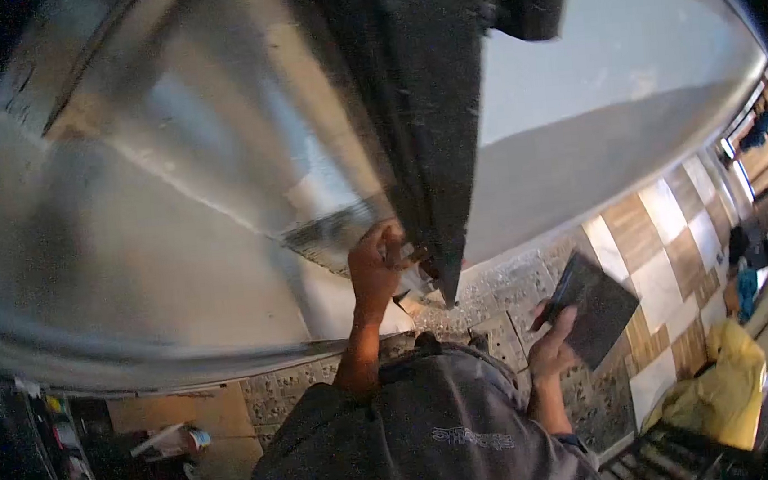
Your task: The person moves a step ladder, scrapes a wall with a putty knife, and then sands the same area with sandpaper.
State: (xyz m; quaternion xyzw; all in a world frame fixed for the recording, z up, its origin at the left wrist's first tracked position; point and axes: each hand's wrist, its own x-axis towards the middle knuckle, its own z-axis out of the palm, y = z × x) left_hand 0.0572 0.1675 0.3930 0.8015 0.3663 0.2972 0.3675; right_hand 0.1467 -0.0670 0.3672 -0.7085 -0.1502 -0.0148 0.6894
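Observation:
My left hand [374,263] is raised beside the lower end of a dark beam-like piece [435,146], in front of the pale wall. Its fingers are curled in; what they hold, if anything, is blurred and partly hidden. Just left of the fingers, a grey, rough-textured patch [334,230] shows against the pale surface. Lower down on the right, my right hand [554,342] grips a dark flat rectangular board [599,309] by its left edge, thumb lying over its face. The board is tilted above the tiled floor.
Pale walls [180,283] bulge around me in the wide lens. Patterned floor tiles [664,245] spread to the right. A yellow cloth or bag [720,385] lies at lower right near dark slats [663,462]. Shelves with small items [72,454] and brown board [181,414] are at lower left.

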